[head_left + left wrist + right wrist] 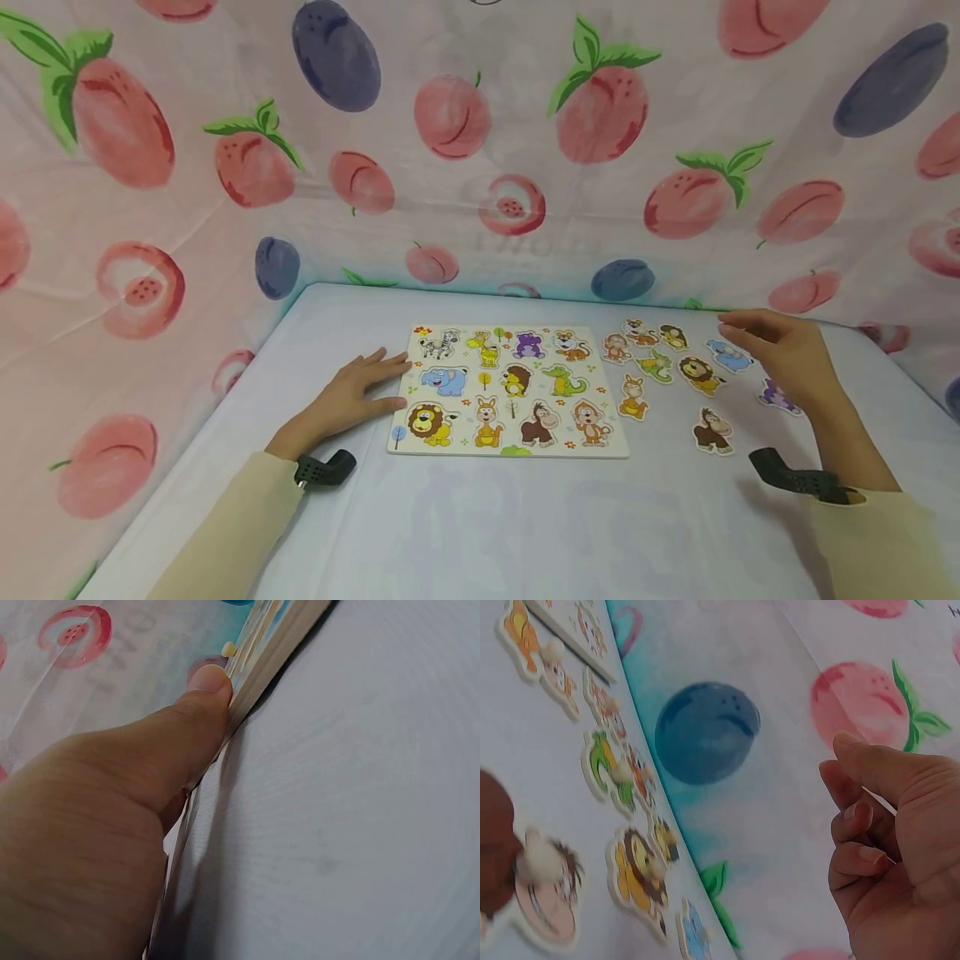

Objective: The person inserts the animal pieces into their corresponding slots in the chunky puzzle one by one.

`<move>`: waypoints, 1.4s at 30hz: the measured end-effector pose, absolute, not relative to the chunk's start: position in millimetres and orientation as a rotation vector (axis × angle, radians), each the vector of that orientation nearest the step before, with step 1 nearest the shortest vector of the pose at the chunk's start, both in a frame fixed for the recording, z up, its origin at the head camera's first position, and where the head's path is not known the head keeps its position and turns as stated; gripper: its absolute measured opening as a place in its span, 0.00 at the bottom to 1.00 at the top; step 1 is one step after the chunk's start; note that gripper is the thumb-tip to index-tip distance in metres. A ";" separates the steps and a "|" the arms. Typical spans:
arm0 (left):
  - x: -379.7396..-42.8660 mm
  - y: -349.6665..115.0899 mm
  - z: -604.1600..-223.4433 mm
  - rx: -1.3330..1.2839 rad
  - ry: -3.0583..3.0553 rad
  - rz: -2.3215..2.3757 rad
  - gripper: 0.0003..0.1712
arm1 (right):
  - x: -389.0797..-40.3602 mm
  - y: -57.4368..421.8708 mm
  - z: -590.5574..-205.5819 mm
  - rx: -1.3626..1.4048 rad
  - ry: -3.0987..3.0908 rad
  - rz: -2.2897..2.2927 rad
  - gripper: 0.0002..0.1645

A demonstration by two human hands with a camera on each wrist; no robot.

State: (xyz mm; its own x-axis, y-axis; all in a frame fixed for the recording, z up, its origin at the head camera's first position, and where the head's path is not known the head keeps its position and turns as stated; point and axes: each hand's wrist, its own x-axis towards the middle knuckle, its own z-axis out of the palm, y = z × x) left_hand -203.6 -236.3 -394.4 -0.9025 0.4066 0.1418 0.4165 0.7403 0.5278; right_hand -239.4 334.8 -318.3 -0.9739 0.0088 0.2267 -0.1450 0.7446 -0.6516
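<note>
A white puzzle board [442,451] with animal pictures lies on the table. At its left edge is my left hand [352,396], fingers spread and reaching over the border. In the left wrist view the thumb [180,739] lies along the board's edge, near a small pale knob [229,649]. My right hand [787,358] hovers over the right side of the loose pieces, fingers loosely curled and nothing between thumb and fingertips. Nearest to it are the elephant piece [729,357] and the purple hippo piece [778,397], the latter partly hidden by the hand.
Right of the board lie a lion piece [699,375], a crocodile piece [656,365], a kangaroo piece [633,398], a gorilla piece [712,432] and several others. Pale knobs stand on the pieces. A fruit-printed cloth [510,117] hangs behind the table.
</note>
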 end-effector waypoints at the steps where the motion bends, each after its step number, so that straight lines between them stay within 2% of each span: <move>1: -203.9 -236.3 -394.9 -0.688 -2.915 -0.889 0.38 | -237.8 339.5 -319.1 0.097 -2.729 1.045 0.29; 18: -204.9 -234.5 -395.5 -0.710 -2.910 -0.878 0.38 | -221.0 405.0 -360.3 -0.162 -2.735 1.029 0.35; 31: -203.8 -235.3 -393.9 -0.697 -2.927 -0.881 0.39 | -222.5 447.7 -395.3 -0.498 -2.744 1.099 0.44; 42: -205.3 -237.0 -394.6 -0.697 -2.920 -0.876 0.38 | -218.9 451.9 -402.0 -0.464 -2.750 1.111 0.43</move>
